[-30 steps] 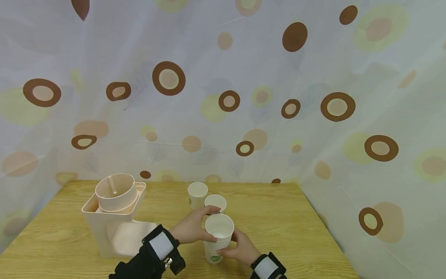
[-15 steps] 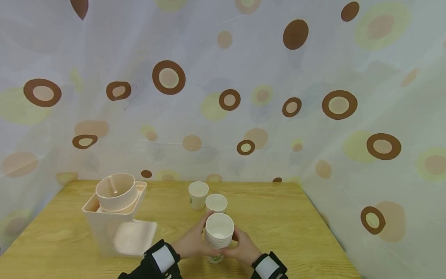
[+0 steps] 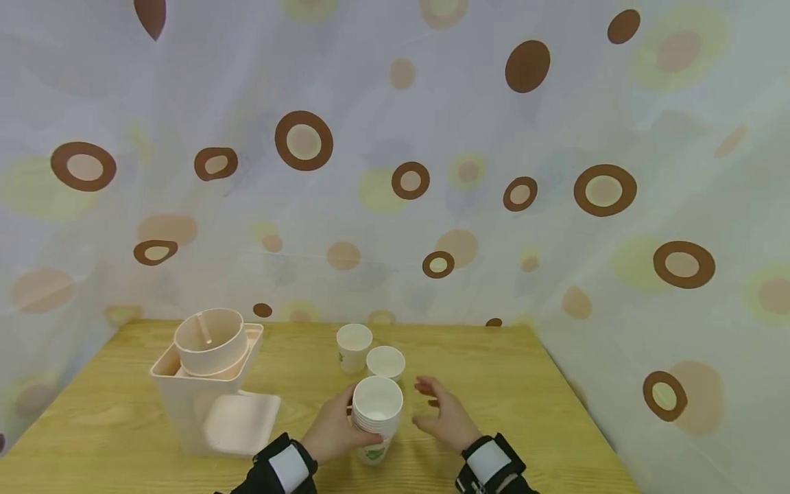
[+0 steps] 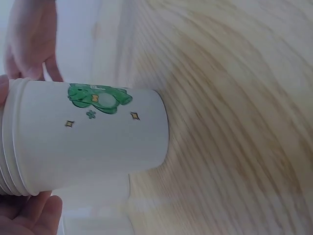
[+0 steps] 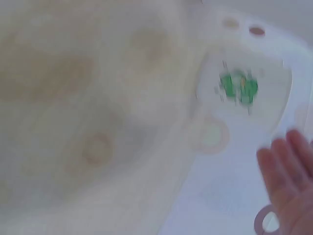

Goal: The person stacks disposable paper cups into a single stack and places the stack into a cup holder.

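Note:
In the head view, my left hand [image 3: 336, 427] grips a nested stack of white paper cups [image 3: 378, 405] from the left, thumb across the front. Their rims bunch at the top, and the lowest cup stands on the table; a green bear print shows on its side in the left wrist view. To the right of the stack, my right hand [image 3: 449, 418] is apart from it, fingers spread and holding nothing. Behind the stack are two white paper cups, one farther back [image 3: 354, 346] and one nearer [image 3: 385, 363]. The right wrist view is blurred, with a green-printed cup [image 5: 244, 93] beyond the fingers.
On the left of the wooden table [image 3: 506, 391] stands a beige plastic container [image 3: 185, 405] with a round cup-like part [image 3: 211, 346] on top and a flat plate [image 3: 242, 422] at its right. A patterned curtain [image 3: 345, 206] hangs behind.
Both hands held the stack earlier. My right hand has let go and moved off to the right, while my left hand has shifted the stack slightly left.

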Demonstrator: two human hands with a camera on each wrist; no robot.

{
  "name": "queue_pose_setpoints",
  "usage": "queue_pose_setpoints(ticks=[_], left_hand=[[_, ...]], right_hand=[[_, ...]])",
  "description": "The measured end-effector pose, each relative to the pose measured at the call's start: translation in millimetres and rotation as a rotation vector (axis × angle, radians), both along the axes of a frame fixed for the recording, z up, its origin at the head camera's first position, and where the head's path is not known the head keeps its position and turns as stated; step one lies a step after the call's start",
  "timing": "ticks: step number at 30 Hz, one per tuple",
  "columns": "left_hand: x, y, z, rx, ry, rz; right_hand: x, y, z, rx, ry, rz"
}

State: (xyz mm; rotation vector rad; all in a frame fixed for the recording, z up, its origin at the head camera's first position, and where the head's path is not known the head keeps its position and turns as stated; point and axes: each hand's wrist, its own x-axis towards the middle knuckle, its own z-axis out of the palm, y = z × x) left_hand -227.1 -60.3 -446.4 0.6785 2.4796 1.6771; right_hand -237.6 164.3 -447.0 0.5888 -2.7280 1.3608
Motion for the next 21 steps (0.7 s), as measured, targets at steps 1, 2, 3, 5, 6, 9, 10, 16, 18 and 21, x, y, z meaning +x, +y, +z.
queue_pose_setpoints(ticks=[1,2,3,5,6,9,10,16,18,21], left_hand=[[-0.2,-2,-0.6,-0.007,0.002,0.009],[-0.7,-3,-1.4,-0.015,0.008,0.015],[-1.0,-3,-1.9,-0.018,0.016,0.017],[-1.6,-4,-2.5,-0.021,0.028,0.018],[-1.9,-4,-2.7,-0.020,0.030,0.019],[-2.7,-1,-4.1,-0.022,0.026,0.019],[-3.4,-1,-4.5,-0.026,0.023,0.022],[-6.9,0,-4.6,-0.041,-0.002,0.028],[-6.6,-1,-4.5,-0.040,-0.007,0.029],[-5.2,-3,-5.4,-0.041,-0.015,0.030]], right_hand=[[-5.5,-1,2.9,0.002,0.009,-0.047],[-11.9,-4,5.3,0.006,0.016,-0.087],[-19.0,-7,7.5,0.017,0.017,-0.116],[-34.3,-14,10.1,0.056,0.015,-0.135],[-42.0,-18,10.7,0.071,0.015,-0.136],[-61.1,-26,8.6,0.123,0.012,-0.139],[-66.2,-29,7.5,0.131,0.010,-0.137],[-80.5,-38,-0.6,0.103,-0.017,-0.149],[-80.9,-39,-4.4,0.088,-0.005,-0.156],[-77.5,-39,-8.6,0.058,-0.002,-0.183]])
